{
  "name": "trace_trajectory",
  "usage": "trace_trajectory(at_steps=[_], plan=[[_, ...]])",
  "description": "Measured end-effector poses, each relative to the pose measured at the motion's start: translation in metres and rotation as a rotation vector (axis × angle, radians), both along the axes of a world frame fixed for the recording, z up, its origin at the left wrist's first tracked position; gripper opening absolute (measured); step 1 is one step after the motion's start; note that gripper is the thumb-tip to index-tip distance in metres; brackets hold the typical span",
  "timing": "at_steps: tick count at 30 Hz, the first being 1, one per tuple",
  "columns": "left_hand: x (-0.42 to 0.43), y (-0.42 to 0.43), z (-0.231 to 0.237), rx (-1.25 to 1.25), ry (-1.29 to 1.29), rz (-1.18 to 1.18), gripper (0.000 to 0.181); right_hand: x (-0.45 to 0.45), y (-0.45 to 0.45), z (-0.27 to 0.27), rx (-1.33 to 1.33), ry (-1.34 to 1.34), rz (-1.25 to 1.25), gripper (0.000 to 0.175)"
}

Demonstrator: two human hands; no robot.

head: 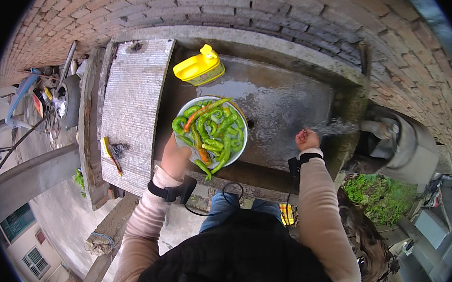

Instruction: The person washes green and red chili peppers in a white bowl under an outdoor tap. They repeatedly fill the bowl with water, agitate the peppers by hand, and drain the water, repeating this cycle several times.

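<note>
A metal bowl [245, 136] full of long green peppers [227, 125], a few of them orange-red, sits in the wet concrete sink [282, 97]. My left hand [176, 157], somewhat blurred, holds the bowl's near-left rim, thumb over the edge and fingers along the outside. One pepper tip pokes over the near rim. To the right of the bowl, my right hand [307, 140] is in a loose fist above the sink floor, with nothing visible in it. A stream of water [336, 127] enters from the right and passes just beyond this hand.
A yellow plastic container [200, 68] stands at the sink's back left. On the ridged concrete slab [133, 92] lie a yellow-handled brush [111, 156] and a dark scouring pad [119, 150]. Brick wall [237, 9] rises behind. A dark, rounded vessel [399, 144] stands right of the sink.
</note>
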State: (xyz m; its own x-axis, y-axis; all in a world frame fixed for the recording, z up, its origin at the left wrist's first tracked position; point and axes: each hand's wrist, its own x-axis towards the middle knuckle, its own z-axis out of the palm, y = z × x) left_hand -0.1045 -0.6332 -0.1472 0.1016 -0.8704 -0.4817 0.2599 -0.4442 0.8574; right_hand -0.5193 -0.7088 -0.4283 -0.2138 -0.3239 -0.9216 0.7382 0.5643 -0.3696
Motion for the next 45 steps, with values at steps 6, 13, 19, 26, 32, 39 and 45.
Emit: trace_trajectory(at_steps=[6, 13, 19, 26, 32, 39, 45], plan=[[-0.017, 0.005, 0.022, 0.034, 0.08, 0.008, 0.064, -0.023, -0.019, 0.09, -0.185, -0.336, -0.093, 0.015], [-0.031, 0.005, 0.043, 0.059, 0.022, -0.036, 0.063, -0.021, -0.052, 0.156, -0.317, -0.327, -0.085, 0.024], [-0.039, 0.001, 0.046, 0.061, -0.048, -0.05, 0.064, -0.019, -0.065, 0.187, -0.457, -0.39, -0.003, 0.022], [-0.05, -0.005, 0.039, 0.037, 0.009, -0.087, 0.072, -0.013, -0.071, 0.21, -0.343, -0.34, 0.066, 0.033], [-0.058, -0.009, 0.02, 0.114, 0.015, -0.122, 0.065, -0.011, -0.056, 0.206, -0.328, -0.246, 0.05, 0.019], [-0.079, -0.014, 0.004, 0.12, 0.025, -0.139, 0.062, 0.005, -0.044, 0.231, -0.423, -0.262, 0.109, 0.018], [-0.094, -0.016, -0.003, 0.13, 0.069, -0.161, 0.062, -0.001, -0.057, 0.243, -0.498, -0.349, 0.001, 0.023]])
